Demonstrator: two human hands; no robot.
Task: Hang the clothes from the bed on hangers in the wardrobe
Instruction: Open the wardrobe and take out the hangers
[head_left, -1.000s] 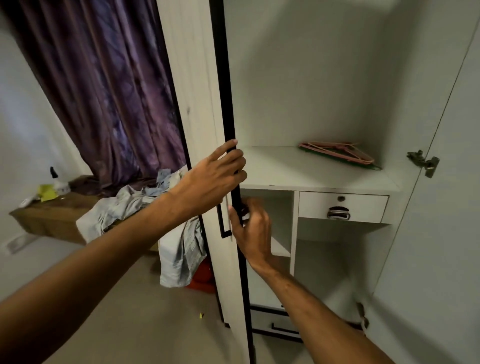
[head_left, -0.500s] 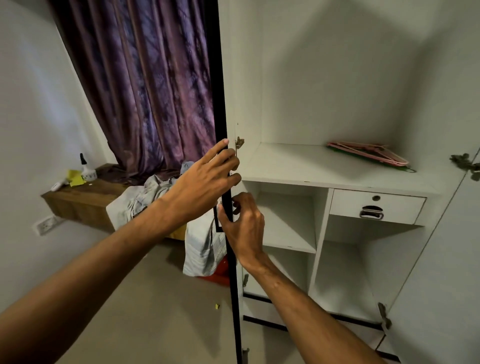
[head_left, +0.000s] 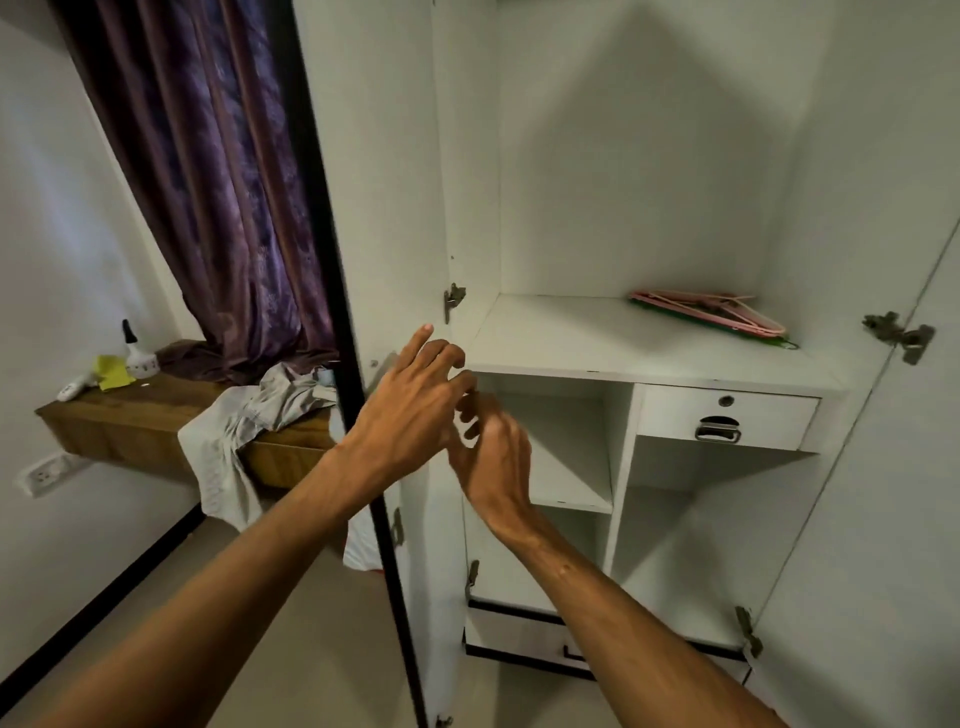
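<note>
The white wardrobe (head_left: 597, 338) stands open in front of me, its left door (head_left: 374, 208) swung wide with the black edge toward me. A stack of pink and green hangers (head_left: 711, 317) lies on the wide shelf at the right. Grey clothes (head_left: 249, 415) hang over a wooden ledge at the left, behind the door. My left hand (head_left: 410, 410) hovers in front of the door's inner face, fingers spread, holding nothing. My right hand (head_left: 493, 457) is just right of it, before the small shelf compartment, fingers loosely curled and empty.
A small drawer (head_left: 727, 421) with a metal handle sits under the shelf. The right door (head_left: 909, 467) is open too. A purple curtain (head_left: 208, 182) hangs at the left. A white bottle (head_left: 137, 353) and a yellow cloth (head_left: 111, 371) lie on the wooden ledge (head_left: 130, 421).
The left door has swung fully open. Both hands have let go of its edge and now float free in front of the wardrobe.
</note>
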